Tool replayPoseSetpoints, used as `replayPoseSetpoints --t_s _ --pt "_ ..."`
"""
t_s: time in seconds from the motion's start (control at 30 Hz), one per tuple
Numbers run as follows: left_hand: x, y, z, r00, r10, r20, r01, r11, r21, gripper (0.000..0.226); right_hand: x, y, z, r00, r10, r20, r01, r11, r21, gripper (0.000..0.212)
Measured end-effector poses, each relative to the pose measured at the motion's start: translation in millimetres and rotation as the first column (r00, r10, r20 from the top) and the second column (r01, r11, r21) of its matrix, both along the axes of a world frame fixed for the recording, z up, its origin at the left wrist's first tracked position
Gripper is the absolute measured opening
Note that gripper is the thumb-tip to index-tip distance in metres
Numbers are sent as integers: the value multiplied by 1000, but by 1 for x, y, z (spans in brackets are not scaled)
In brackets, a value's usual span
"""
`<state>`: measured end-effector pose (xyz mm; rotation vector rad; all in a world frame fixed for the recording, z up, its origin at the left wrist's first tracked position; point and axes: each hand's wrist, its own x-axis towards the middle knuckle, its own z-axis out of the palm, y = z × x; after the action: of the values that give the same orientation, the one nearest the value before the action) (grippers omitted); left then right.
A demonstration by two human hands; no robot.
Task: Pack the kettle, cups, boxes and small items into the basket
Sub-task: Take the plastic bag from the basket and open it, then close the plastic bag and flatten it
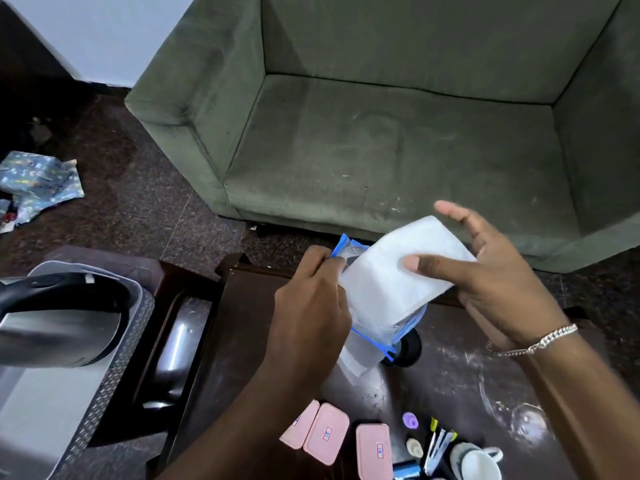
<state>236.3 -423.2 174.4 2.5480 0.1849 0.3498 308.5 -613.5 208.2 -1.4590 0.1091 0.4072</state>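
Observed: my left hand [311,306] pinched the blue-edged mouth of a clear zip bag [349,249] at its upper left corner, with the fingers curled on the rim. My right hand [502,278] held a white packet [405,271], thumb pressed across its front face and the other fingers spread behind and above it. The hands stood apart, joined only through the bag and packet between them, above the far edge of the desk [450,393].

Key relation: the packet's long axis ran from upper right, at my right hand, down to lower left. Its lower end sat inside the bag's mouth and its upper half was outside. The bag hung below the packet towards the desk. In my judgement the next move was a push along that axis by the right hand while the left hand kept the mouth open.

Destination: the basket [114,358] stood well to the left of both hands, beside the desk, with the kettle [59,327] inside it. The left hand was the nearer one to it.

Outstanding: the pink boxes [327,433] and a cup [476,462] lay on the near part of the desk, not yet packed. I could not identify what the packet contained.

Risk, as judged: the bag's mouth looked narrow for the packet, so a corner could catch on the zip edge.
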Motion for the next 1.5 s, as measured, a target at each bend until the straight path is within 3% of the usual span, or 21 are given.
replayPoseSetpoints --t_s 0.1,0.17,0.37,0.57,0.77,1.07,1.27,1.43,1.5 --pt "-1 0 0 999 -24 -36 25 1000 15 31 1 -10 4 978 173 -112 -172 985 25 46" --pt "-1 0 0 998 -36 -49 37 999 11 32 2 -18 5 978 170 -123 -174 984 -25 36" --pt "-2 8 -4 994 -21 -105 21 1000 1 31 7 -48 15 980 197 -31 -199 959 -203 28" --pt "-8 22 -8 994 15 -106 -12 1000 25 35 5 -81 -2 973 231 25 -195 871 -450 22" --pt "-13 30 -10 992 29 -123 -26 999 26 32 -13 -96 -70 990 96 -99 -128 909 -398 23" --pt "-15 34 -14 995 51 -89 -49 998 26 29 -46 -78 -147 993 -96 -72 48 864 -501 39" --pt "-18 38 -16 996 59 -68 -57 998 24 27 -57 -61 -163 999 -36 4 27 676 -737 40" --pt "-18 39 -17 996 62 -68 -60 998 33 27 -53 -48 -177 999 37 -2 -24 600 -799 35" --pt "-19 39 -16 996 56 -70 -54 998 26 27 -49 -41 -187 994 106 -35 -84 504 -860 32"
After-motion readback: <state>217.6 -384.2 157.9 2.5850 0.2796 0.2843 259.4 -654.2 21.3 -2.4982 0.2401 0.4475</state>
